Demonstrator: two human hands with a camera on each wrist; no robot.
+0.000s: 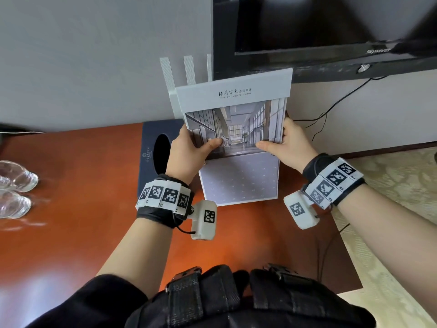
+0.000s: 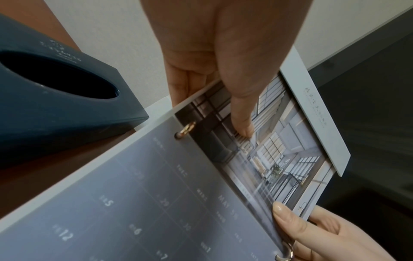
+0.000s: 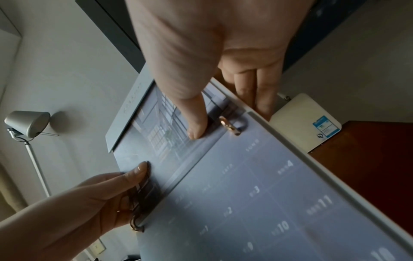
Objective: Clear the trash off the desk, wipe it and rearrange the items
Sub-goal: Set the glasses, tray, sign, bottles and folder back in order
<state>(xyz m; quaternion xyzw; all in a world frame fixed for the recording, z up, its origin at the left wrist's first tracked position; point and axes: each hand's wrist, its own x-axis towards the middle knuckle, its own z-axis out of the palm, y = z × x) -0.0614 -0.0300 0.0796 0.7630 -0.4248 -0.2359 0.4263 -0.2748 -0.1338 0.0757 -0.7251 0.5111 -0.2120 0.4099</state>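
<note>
A ring-bound desk calendar (image 1: pixel 236 129) with a building photo and a grey date page stands tilted over the orange-brown desk (image 1: pixel 82 197). My left hand (image 1: pixel 203 145) grips its left edge, thumb on the photo and fingers behind. On the opposite edge my right hand (image 1: pixel 276 143) grips the same way. The left wrist view shows the calendar (image 2: pixel 156 194) with my left thumb (image 2: pixel 241 123) on it. In the right wrist view the calendar (image 3: pixel 257 194) has my right thumb (image 3: pixel 196 127) beside a gold ring. I cannot tell whether its lower edge touches the desk.
A dark blue tissue box (image 1: pixel 158 152) lies just left of the calendar. A white router (image 1: pixel 189 69) stands behind it by the wall. A TV (image 1: pixel 331 31) hangs at the upper right with cables (image 1: pixel 331 110) below. Clear glasses (image 1: pixel 16 178) sit far left. The desk ends just right of my right wrist.
</note>
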